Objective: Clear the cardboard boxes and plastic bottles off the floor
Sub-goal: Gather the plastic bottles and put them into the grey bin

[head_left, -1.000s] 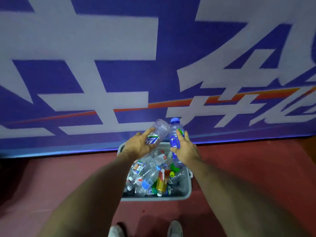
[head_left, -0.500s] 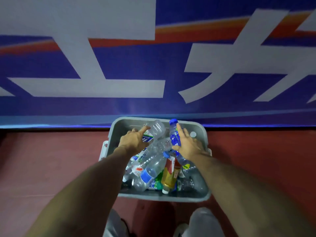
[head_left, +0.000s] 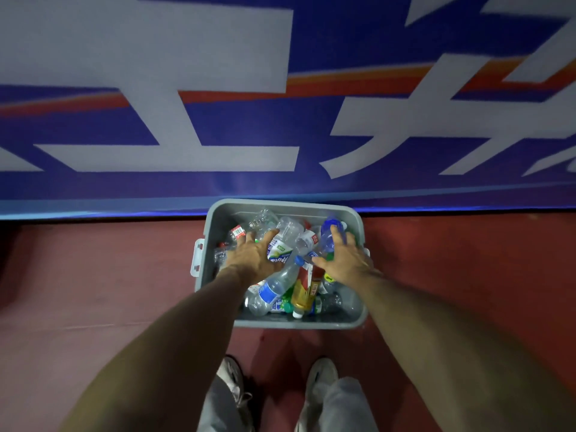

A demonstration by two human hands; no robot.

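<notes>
Both arms are out over the grey bin (head_left: 282,204), which sits on the red floor (head_left: 109,275) hard against the banner (head_left: 218,120). The left hand (head_left: 252,258) lies spread, fingers straight and thumb out, across a clear bottle (head_left: 285,241) with a green-and-white label. The right hand (head_left: 347,263) is spread too, forefinger laid along a blue bottle (head_left: 327,241), thumb wide to the side. Neither hand looks curled round anything. Both bottles are inside the bin, on top of the heap, the clear one mid-bin and the blue one toward the far right corner. I'd call this the drop-off step, right at the let-go: two bottles delivered together. Next, I reckon, the hands want lifting straight up so nothing rolls out, then it's back to hunting the floor for more. Counting up: one bin, two hands, two shoes (head_left: 321,374) at the bottom of the view. Among the jumble I pick out one yellow bottle (head_left: 302,294) and one with a blue label (head_left: 271,291) near the front. In all I make it a dozen or so bottles, too tangled for a firm tally. Boxes: none in sight. Loose bottles on the visible floor: none either.
</notes>
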